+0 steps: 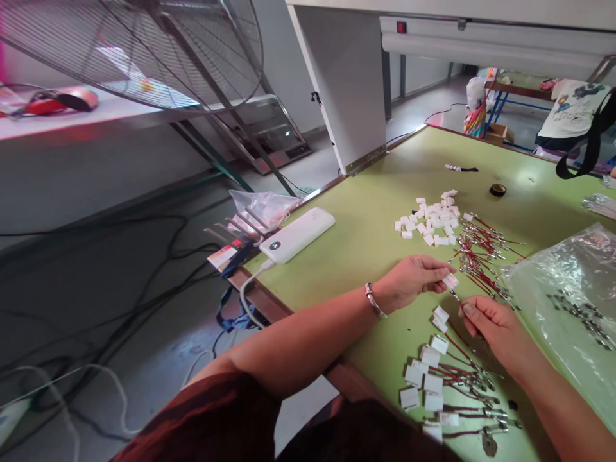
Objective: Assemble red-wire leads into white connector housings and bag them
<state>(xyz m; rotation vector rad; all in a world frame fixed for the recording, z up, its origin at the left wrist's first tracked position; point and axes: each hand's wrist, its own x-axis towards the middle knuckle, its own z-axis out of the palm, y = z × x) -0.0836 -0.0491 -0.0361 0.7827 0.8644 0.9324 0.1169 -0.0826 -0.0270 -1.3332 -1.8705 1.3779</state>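
A clear plastic bag [572, 301] lies on the right side of the green table [366, 244], with several small metal-tipped wire pieces inside it. A second, crumpled plastic bag [260, 208] sits off the table's left corner; what it holds cannot be made out.

The left hand [414, 279] reaches across from the left, wrist resting on the table, a metal bracelet [374, 300] around it. Its thumb and fingers are pinched closed on a small white plug [451, 281]. The right hand [491, 327] comes in from the lower right, fingers curled and pinched on a thin wire [456, 297] whose tip meets the white plug; the wire looks red, though it is too fine to be sure. The two hands are just beside each other, near the table's middle.

Behind them lie a pile of loose white plugs [433, 221] and a heap of red wires [481, 253]. In front, finished wires with plugs [443, 385] lie in a row. A white power bank [297, 234] sits near the left edge.
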